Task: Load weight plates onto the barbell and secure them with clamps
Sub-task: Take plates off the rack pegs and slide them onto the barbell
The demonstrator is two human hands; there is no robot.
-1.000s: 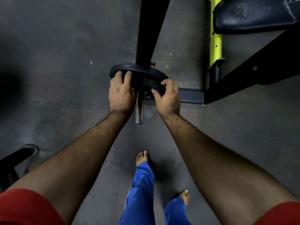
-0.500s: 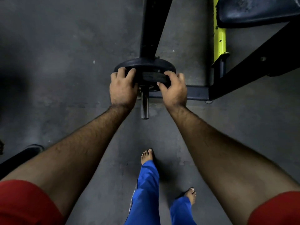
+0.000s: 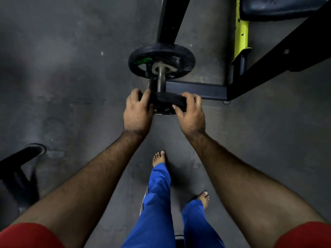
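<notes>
A black weight plate (image 3: 141, 59) with a green label sits far along the steel barbell sleeve (image 3: 161, 78), against the black upright. At the sleeve's near end a smaller black plate (image 3: 166, 100) is held edge-up. My left hand (image 3: 137, 111) grips its left rim and my right hand (image 3: 191, 112) grips its right rim. The sleeve's tip is hidden behind this plate, so I cannot tell whether the plate is on the sleeve. No clamp is in sight.
A black bench frame (image 3: 197, 89) runs right from the sleeve, with a yellow post (image 3: 241, 33) and a dark pad (image 3: 279, 8) above it. Another black stand (image 3: 19, 158) sits at the lower left. My bare feet (image 3: 159, 158) are on grey concrete below the sleeve.
Both hands have come back toward me along the sleeve, from the far plate to the sleeve's near end, and hold a smaller plate. The larger plate stays in place, its face uncovered.
</notes>
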